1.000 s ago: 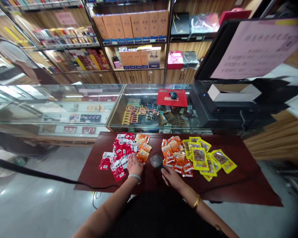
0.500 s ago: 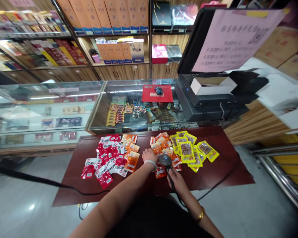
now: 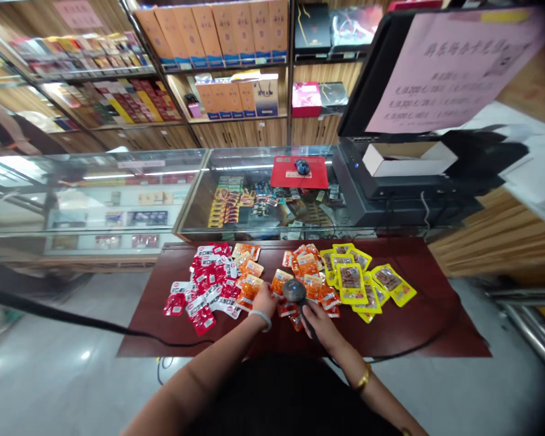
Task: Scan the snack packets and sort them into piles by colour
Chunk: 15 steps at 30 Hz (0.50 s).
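My left hand (image 3: pixel 263 298) is closed on the lower edge of an orange snack packet (image 3: pixel 281 280), its fingers partly hidden. My right hand (image 3: pixel 318 324) grips a black handheld barcode scanner (image 3: pixel 295 290), whose head hangs over the packet's right side. Behind and right of the scanner lies a pile of orange packets (image 3: pixel 307 264). Yellow packets (image 3: pixel 351 283) overlap just to the right. Left of my left hand are a smaller group of orange packets (image 3: pixel 249 292) and a heap of red and white packets (image 3: pixel 213 272).
The packets lie on a dark red tabletop (image 3: pixel 149 330) against a glass display counter (image 3: pixel 195 233). A mouse (image 3: pixel 302 166) rests on a red pad (image 3: pixel 279 177). A monitor (image 3: pixel 367 79) stands at the right. A black cable (image 3: pixel 118 327) crosses from the left. Another person's arm (image 3: pixel 9 124) shows far left.
My left hand has drawn back and left from the right-hand orange pile, bringing an orange packet with it. The scanner has shifted slightly left relative to the pile. The camera view has turned left.
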Motion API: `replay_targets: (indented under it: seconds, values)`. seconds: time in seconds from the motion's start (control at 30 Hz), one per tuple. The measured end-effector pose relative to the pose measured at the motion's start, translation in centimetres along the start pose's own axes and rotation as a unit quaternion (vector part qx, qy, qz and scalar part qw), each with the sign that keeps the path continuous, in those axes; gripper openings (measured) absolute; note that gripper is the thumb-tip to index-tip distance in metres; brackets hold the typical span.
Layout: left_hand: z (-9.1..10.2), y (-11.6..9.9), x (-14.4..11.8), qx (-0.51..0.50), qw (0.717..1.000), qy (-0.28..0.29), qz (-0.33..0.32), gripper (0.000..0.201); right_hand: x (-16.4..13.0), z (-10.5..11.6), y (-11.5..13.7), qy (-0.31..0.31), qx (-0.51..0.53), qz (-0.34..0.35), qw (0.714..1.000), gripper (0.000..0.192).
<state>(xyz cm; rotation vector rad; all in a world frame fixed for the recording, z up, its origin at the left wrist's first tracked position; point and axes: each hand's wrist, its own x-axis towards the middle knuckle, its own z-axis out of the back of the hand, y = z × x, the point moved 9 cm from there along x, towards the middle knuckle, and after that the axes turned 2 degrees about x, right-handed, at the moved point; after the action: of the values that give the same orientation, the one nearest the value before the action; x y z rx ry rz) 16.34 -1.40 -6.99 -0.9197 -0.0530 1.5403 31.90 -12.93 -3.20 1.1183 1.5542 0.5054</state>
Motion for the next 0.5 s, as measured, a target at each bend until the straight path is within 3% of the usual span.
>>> replay_targets:
  seconds: [0.17,0.27,0.4,0.5]
  values:
    - [1.2,3.4,-1.5,-0.001,1.0,-0.012,0.02,0.05,1.4,-3.9,0.6,0.081,-0.038,0.004,0.996,0.05]
    - [2.6,5.3,-1.5,-0.011,0.999,-0.041,0.032,0.05,1.6,-5.0,0.5,0.112,-0.062,0.006,0.992,0.044]
    - [5.0,8.2,-1.9,0.004,0.994,-0.066,0.084,0.054,1.6,-4.0,0.3,0.079,-0.055,0.0,0.995,0.048]
    - [7.2,8.7,-2.8,0.097,0.983,-0.127,0.092,0.06,1.4,-2.2,0.4,0.035,-0.039,0.001,0.999,0.048]
